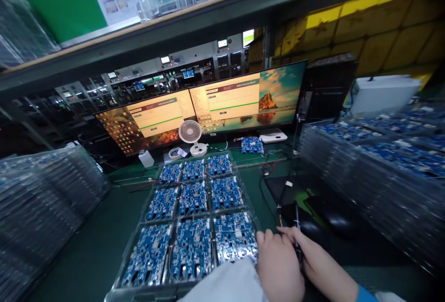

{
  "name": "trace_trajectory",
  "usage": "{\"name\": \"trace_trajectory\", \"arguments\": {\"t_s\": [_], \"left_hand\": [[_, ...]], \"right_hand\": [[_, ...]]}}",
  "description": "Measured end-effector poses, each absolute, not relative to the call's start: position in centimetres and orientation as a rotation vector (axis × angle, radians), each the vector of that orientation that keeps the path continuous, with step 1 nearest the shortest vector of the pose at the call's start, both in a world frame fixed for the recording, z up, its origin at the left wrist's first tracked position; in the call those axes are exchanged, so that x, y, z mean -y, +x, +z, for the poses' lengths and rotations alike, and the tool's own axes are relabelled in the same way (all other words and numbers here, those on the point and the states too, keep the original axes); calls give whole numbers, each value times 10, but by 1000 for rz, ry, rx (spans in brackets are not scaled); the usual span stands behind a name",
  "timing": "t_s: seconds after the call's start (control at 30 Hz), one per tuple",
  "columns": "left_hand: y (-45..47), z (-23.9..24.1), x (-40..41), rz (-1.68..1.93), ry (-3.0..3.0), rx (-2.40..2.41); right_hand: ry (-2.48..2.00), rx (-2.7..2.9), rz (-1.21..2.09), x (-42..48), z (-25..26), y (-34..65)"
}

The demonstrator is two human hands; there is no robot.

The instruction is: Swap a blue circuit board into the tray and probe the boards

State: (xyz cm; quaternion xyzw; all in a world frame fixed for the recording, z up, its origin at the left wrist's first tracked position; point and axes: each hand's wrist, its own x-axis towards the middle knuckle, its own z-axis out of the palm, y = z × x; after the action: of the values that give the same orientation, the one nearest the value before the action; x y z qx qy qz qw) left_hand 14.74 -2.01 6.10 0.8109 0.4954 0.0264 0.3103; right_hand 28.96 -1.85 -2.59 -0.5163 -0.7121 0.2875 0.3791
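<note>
We see the left hand (278,265) resting by the circuit board (234,237); the right hand (313,258) seemingly clamps a thin probe (296,232), to be aligned next.

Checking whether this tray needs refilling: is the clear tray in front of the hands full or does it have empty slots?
Full: the clear tray shows three rows of three blue circuit boards, with no empty slot visible.

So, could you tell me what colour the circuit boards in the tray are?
Blue, seen in the head view: circuit boards in the clear tray.
</note>
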Motion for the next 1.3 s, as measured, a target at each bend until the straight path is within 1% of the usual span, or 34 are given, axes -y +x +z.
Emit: {"name": "trace_trajectory", "arguments": {"t_s": [0.13, 0.3, 0.47, 0.57, 0.77, 0.87, 0.97, 1.07, 1.17, 1.23, 1.3], "left_hand": [[143, 57, 31, 182, 2032, -1317], [147, 55, 40, 36, 1952, -1307], [151, 42, 43, 41, 1926, -1318], [154, 36, 44, 10, 1901, -1364], [155, 39, 47, 73, 1879, -1377], [137, 57, 48, 219, 1850, -1301], [99, 80, 39, 365, 1922, -1190], [47, 96, 16, 447, 2018, -1354], [1, 98, -13, 417, 2083, -1601], [-15, 94, -24, 508, 1966, -1674], [-16, 87, -25, 615, 1678, -1545]], "right_hand": [[-1320, 1772, 719, 23, -18, 292], [-1269, 1745, 661, 30, -11, 290], [-1104, 1784, 363, 33, -5, 287], [-1055, 1796, 265, 35, -8, 287], [-1117, 1706, 325, 38, -20, 291], [-1054, 1694, 318, 40, -17, 291], [-1028, 1614, 324, 40, -12, 291], [-1042, 1582, 396, 39, -13, 289], [-1056, 1636, 429, 36, -14, 279], [-1046, 1701, 465, 34, -10, 268], [-1003, 1792, 520, 30, -3, 256]]}}
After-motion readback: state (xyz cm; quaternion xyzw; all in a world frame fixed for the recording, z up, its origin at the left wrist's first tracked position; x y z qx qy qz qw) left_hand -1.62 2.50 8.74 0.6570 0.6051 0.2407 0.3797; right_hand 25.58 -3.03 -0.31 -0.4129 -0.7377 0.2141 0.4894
